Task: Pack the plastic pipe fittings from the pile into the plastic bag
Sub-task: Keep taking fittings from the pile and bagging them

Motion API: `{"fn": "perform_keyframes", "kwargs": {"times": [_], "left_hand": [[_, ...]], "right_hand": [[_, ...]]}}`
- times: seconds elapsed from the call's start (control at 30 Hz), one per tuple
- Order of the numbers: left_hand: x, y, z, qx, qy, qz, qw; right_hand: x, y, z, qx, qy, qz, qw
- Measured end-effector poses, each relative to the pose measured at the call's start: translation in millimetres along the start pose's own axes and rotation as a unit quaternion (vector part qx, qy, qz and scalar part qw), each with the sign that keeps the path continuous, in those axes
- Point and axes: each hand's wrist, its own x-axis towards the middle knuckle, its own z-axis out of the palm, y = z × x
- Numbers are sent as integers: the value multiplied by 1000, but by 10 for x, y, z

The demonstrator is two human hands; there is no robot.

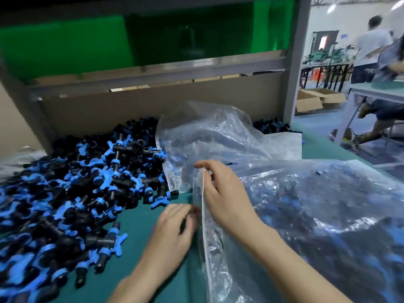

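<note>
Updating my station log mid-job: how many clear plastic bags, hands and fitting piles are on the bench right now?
Clear plastic bags: 2, the filled bag and the crumpled bag behind it
Hands: 2, left hand and right hand
Fitting piles: 1, the pile, pieces too many to count
Total: 5

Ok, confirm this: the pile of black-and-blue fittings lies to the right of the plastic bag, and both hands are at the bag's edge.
One thing is wrong. The head view shows the pile of fittings lying to the left of the plastic bag, not the right. The left hand and right hand are at the bag's edge, as stated.
</note>
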Motion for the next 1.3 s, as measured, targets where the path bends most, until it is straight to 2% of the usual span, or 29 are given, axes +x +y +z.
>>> {"fn": "perform_keyframes", "kwargs": {"times": [0.1, 0.23, 0.3, 0.43, 0.67, 0.93, 1.13, 1.23, 1.3], "left_hand": [[-127, -326, -81, 117, 55, -39, 991], [-47, -380, 19, 207, 40, -100, 972], [8, -407, 45, 225, 51, -111, 967], [139, -513, 27, 235, 106, -140, 956], [350, -563, 64, 304, 31, -104, 947], [317, -526, 64, 336, 65, -141, 929], [270, -385, -10, 389, 100, -122, 907], [255, -354, -104, 323, 149, -75, 932], [246, -344, -166, 236, 221, -26, 946]], "right_hand": [[-118, 138, 198, -73, -31, 17, 997], [-272, 335, 340, -258, -125, 5, 958], [-306, 393, 373, -292, -140, -12, 946], [-314, 428, 408, -293, -117, -24, 949], [-333, 469, 428, -306, -108, -29, 945], [-335, 489, 443, -305, -95, -31, 947], [-343, 513, 456, -305, -80, -32, 948], [-343, 521, 455, -302, -81, -35, 949], [-343, 515, 443, -302, -86, -36, 949]]}}
